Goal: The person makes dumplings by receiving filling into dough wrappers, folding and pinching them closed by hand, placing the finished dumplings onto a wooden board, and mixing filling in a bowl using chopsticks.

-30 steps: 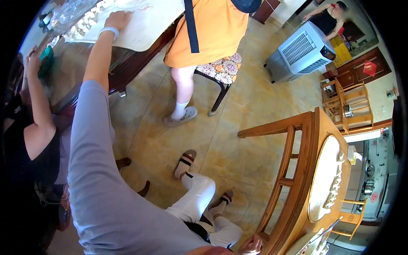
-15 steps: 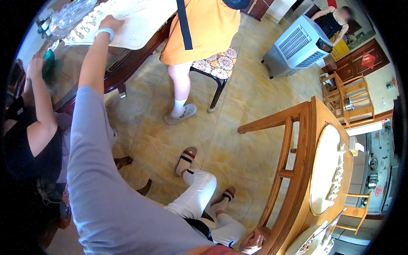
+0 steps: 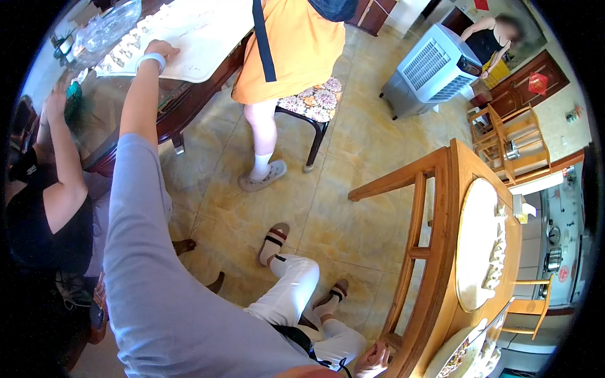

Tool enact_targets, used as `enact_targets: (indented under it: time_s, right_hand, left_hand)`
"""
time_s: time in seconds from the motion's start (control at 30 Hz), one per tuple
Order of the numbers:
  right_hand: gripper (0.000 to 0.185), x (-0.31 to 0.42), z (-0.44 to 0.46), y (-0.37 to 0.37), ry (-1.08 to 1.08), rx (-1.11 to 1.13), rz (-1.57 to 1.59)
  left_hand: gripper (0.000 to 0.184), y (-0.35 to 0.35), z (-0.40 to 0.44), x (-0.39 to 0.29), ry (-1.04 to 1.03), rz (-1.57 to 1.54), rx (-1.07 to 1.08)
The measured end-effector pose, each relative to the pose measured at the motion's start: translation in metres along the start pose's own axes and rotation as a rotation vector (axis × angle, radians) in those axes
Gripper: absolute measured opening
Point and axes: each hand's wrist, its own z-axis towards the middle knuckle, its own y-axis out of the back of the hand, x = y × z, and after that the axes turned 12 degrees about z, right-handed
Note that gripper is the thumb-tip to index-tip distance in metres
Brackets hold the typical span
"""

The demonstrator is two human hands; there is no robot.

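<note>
My left hand (image 3: 162,49), with a white band at the wrist, rests on a white board (image 3: 211,47) on the dark table. Its fingers are curled; whether anything is under them is hidden. Small pale dough pieces (image 3: 121,53) lie in rows along the board's far left side. Low in the view, my right hand (image 3: 372,360) is closed beside the wooden table (image 3: 441,277); what it holds, if anything, is too small to tell. A round tray (image 3: 474,252) on that table bears a row of dumplings (image 3: 496,249). Near it stands a bowl of filling (image 3: 455,359).
A person in orange (image 3: 287,53) is by a floral stool (image 3: 315,101). Another person's forearm (image 3: 63,142) is at the left. A person in black (image 3: 485,47) stands behind an air cooler (image 3: 432,69). Wooden chairs (image 3: 517,142) stand at the right.
The view has shifted slightly. The cooler and the person behind it appear farther left. My left hand stays on the board and my right hand stays beside the wooden table.
</note>
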Motion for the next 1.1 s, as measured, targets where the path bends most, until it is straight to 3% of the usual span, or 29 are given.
enact_targets:
  time_s: [0.07, 0.1, 0.2, 0.3, 0.5, 0.6, 0.7, 0.73, 0.83, 0.87, 0.9, 0.97, 1.1]
  right_hand:
    - [0.011, 0.000, -0.003, 0.001, -0.003, -0.009, 0.006]
    - [0.011, 0.000, -0.003, 0.002, -0.005, -0.011, 0.006]
    - [0.011, -0.001, -0.007, 0.005, -0.013, -0.014, 0.009]
    - [0.011, -0.002, -0.009, 0.007, -0.023, -0.021, 0.006]
    - [0.011, -0.002, -0.012, 0.010, -0.040, -0.027, 0.006]
    - [0.010, -0.001, -0.014, 0.014, -0.052, -0.021, 0.008]
    - [0.010, 0.001, -0.015, 0.016, -0.067, -0.020, 0.001]
    - [0.010, 0.002, -0.015, 0.017, -0.070, -0.025, -0.004]
    - [0.007, -0.013, -0.025, 0.014, -0.085, 0.000, -0.025]
    - [0.006, -0.015, -0.028, 0.015, -0.086, 0.004, -0.008]
    - [0.005, -0.014, -0.027, 0.015, -0.086, 0.003, 0.012]
    - [0.005, -0.015, -0.029, 0.017, -0.065, -0.029, 0.023]
    - [0.004, -0.027, -0.042, 0.021, -0.037, -0.063, -0.019]
  left_hand:
    - [0.044, 0.010, -0.011, -0.009, 0.101, -0.046, 0.067]
    - [0.050, 0.016, -0.027, -0.021, 0.152, -0.067, 0.101]
    - [0.052, 0.010, -0.048, -0.037, 0.063, 0.274, -0.116]
    - [0.051, 0.008, -0.050, -0.040, 0.001, 0.430, -0.110]
    - [0.049, 0.009, -0.040, -0.032, 0.054, 0.265, 0.025]
    - [0.046, -0.003, -0.019, -0.014, 0.117, -0.140, 0.080]
    - [0.044, -0.013, 0.015, -0.011, 0.035, -0.247, 0.068]
    - [0.045, -0.007, -0.007, -0.024, 0.022, -0.615, 0.028]
    - [0.049, -0.006, -0.029, -0.043, 0.048, -0.922, -0.001]
    - [0.053, -0.012, -0.013, -0.031, -0.027, -0.686, 0.092]
    - [0.042, -0.017, 0.001, -0.028, 0.017, -0.042, -0.010]
    - [0.046, -0.019, 0.003, -0.025, 0.040, 0.268, -0.240]
    - [0.054, -0.005, -0.029, -0.042, 0.041, -0.277, -0.172]
